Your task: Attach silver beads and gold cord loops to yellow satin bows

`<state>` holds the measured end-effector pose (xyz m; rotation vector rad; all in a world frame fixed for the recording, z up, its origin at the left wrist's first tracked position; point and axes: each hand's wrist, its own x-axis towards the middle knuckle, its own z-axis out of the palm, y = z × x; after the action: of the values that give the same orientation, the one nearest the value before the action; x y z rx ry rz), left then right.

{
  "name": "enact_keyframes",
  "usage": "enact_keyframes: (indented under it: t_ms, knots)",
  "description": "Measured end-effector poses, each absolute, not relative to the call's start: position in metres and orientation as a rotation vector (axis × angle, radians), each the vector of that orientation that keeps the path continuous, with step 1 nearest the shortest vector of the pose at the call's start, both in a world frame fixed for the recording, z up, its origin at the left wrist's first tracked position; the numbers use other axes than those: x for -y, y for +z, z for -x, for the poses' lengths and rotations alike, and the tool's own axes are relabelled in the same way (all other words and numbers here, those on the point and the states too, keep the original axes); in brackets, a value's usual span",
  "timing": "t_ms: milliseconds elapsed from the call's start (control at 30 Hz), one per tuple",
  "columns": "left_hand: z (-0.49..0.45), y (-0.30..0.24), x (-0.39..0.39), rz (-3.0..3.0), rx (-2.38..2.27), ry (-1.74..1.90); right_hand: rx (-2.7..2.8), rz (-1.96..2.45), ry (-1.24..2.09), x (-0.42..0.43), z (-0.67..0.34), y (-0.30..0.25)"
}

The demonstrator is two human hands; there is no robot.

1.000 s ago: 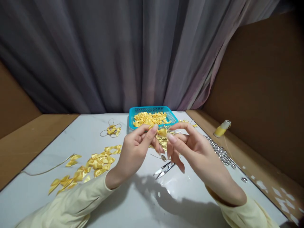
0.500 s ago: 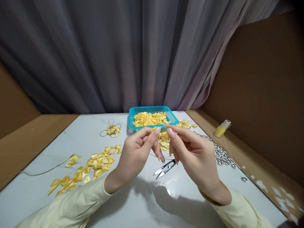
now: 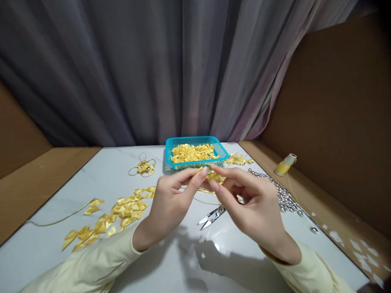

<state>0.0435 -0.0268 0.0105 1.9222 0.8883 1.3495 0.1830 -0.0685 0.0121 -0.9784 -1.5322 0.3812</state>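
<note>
Between my two hands, in front of the basket, is a small yellow satin bow (image 3: 213,176), partly covered by fingers. My left hand (image 3: 174,199) pinches its left side with thumb and forefinger. My right hand (image 3: 249,199) grips the other side between thumb and fingertips. Under the hands lie gold elastic cords (image 3: 204,189), partly hidden. Thread snips (image 3: 210,218) rest on the table just below, blades spread, their handle end behind my right hand.
A blue basket (image 3: 197,164) full of yellow bows stands at the back. Loose bows (image 3: 125,207) lie at left, near a bow-and-cord piece (image 3: 146,167). Silver beads (image 3: 285,198) spread at right, beside a yellow thread spool (image 3: 284,165). More finished-looking pieces (image 3: 238,159) lie right of the basket.
My right hand has shifted slightly and changed its finger hold on the bow, its forefinger now reaching over the top. My left-hand fingers have curled in. More of the cords shows.
</note>
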Motion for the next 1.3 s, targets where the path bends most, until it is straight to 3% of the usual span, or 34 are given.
enact_keyframes:
  t_ms: [500,733,1033,1167,1300]
  knots:
    - [-0.042,0.016,0.026,-1.86,-0.816,1.267,1.502,1.019,0.381,0.072,-0.189,0.02]
    - [-0.043,0.022,0.029,-1.786,-0.829,1.207,1.423,1.052,0.583,0.068,-0.19,0.022]
    - [-0.041,0.024,0.026,-1.714,-0.821,1.033,1.423,1.049,0.61,0.066,-0.191,0.023]
    - [-0.04,0.022,0.024,-1.74,-0.847,1.068,1.462,1.064,0.541,0.064,-0.191,0.019]
    - [-0.04,0.02,0.023,-1.767,-0.833,1.11,1.617,1.057,0.192,0.063,-0.189,0.012]
